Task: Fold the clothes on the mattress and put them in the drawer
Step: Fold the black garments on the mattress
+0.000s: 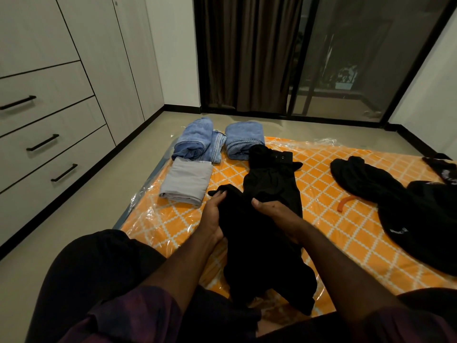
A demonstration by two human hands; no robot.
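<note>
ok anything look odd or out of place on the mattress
One thing: a small orange strip lies loose on the mattress between the black garment being handled and the unfolded black pile. It isn't clothing.

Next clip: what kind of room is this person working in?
Most likely a bedroom. A mattress lies on the floor with folded jeans on it, a built-in wardrobe with drawers lines the wall, and a dark curtain hangs by a glass sliding door.

Pale wardrobe (pixel 81 58) along the left wall, black bar handles (pixel 42 142) on its fronts. Beige floor (pixel 74 219), black skirting. Dark curtain (pixel 247 53) beside glass sliding door (pixel 358 58); dim light.
</note>
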